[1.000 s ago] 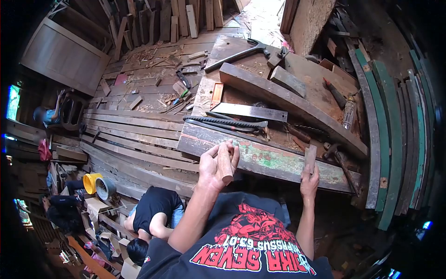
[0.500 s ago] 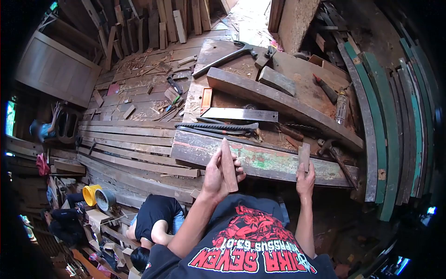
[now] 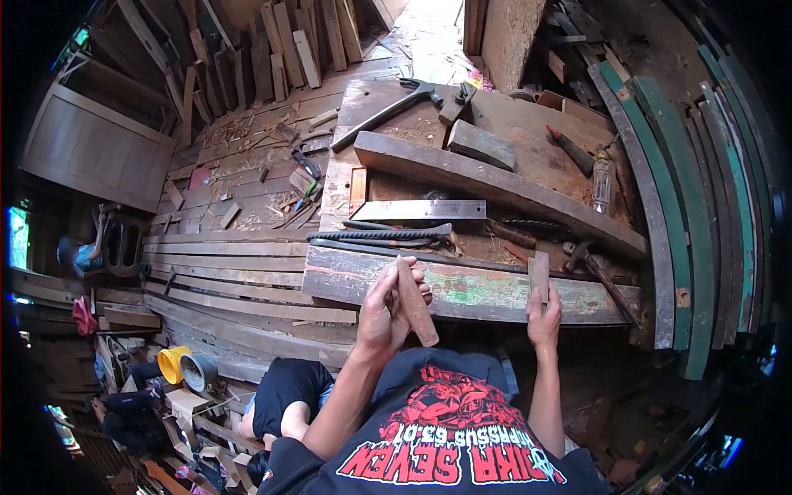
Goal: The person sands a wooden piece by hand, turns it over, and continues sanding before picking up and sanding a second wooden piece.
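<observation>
My left hand is closed round a tapered wooden piece, whose narrow end points up and away from me. In my right hand is a small flat wooden block, pinched between thumb and fingers and upright near the plank's front edge. Both hands are at the near side of a paint-worn plank with green patches. Beyond it lie a try square with an orange handle and a dark twisted rod. A hammer rests near the plank's right part.
On the bench are a long thick board, a claw hammer, a grey block and a clear-handled tool. Green planks stand right. A person in dark clothes bends at lower left; another sits far left.
The wooden piece in my left hand has tilted, its wide end shifting right and nearer me. My right hand still holds its block. The view has shifted slightly.
</observation>
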Demonstrator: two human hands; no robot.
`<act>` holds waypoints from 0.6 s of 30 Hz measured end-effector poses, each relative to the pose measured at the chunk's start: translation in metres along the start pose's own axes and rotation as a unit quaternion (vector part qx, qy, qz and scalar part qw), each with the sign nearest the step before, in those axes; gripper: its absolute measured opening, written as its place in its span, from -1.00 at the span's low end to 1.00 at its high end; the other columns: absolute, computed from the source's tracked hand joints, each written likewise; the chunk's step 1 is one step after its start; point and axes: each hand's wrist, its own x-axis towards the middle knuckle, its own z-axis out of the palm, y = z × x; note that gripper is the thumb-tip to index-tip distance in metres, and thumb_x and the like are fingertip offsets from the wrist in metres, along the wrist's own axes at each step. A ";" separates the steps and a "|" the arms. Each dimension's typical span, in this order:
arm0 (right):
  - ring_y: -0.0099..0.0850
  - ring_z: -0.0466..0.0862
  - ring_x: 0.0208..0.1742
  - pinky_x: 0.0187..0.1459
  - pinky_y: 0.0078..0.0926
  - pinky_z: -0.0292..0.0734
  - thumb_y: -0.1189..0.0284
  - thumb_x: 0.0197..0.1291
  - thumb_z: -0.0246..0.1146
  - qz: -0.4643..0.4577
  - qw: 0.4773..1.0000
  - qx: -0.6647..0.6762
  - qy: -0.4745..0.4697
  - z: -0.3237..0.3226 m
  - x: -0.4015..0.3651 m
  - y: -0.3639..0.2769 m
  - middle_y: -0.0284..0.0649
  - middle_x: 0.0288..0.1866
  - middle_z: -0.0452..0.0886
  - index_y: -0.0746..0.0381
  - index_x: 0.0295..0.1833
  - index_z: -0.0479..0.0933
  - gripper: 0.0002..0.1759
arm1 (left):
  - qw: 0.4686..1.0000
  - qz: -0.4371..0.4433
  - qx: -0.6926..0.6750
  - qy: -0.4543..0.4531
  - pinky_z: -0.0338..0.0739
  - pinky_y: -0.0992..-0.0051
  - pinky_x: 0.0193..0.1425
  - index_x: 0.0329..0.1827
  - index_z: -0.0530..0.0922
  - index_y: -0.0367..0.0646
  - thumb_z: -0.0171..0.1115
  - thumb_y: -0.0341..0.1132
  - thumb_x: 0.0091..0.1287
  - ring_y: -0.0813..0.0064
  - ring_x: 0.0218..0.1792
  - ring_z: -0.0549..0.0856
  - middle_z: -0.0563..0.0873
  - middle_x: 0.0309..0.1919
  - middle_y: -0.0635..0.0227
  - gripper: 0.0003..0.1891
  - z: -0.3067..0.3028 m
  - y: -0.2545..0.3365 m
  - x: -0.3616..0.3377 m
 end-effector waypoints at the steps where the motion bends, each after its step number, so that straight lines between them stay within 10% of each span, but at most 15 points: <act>1: -0.17 0.73 -0.17 -0.04 -0.14 0.61 0.11 0.60 0.22 0.005 1.000 0.006 -0.003 0.000 -0.001 -0.002 -0.01 -0.18 0.71 0.36 0.41 0.51 -0.43 | 1.000 0.002 -0.002 -0.006 0.68 0.32 0.19 0.43 0.48 -0.27 -0.02 -0.12 0.76 0.36 0.00 0.76 0.74 0.02 0.24 -0.57 0.000 0.000 0.000; 18: -0.20 0.72 -0.22 -0.08 -0.16 0.60 0.06 0.61 0.21 -0.012 1.000 0.005 0.000 0.001 0.007 0.013 -0.02 -0.23 0.70 0.37 0.40 0.51 -0.40 | 0.989 0.122 0.085 -0.020 0.66 0.21 0.39 0.34 0.54 -0.27 0.16 -0.34 0.69 0.27 0.22 0.74 0.71 0.14 0.14 -0.72 0.008 -0.007 0.009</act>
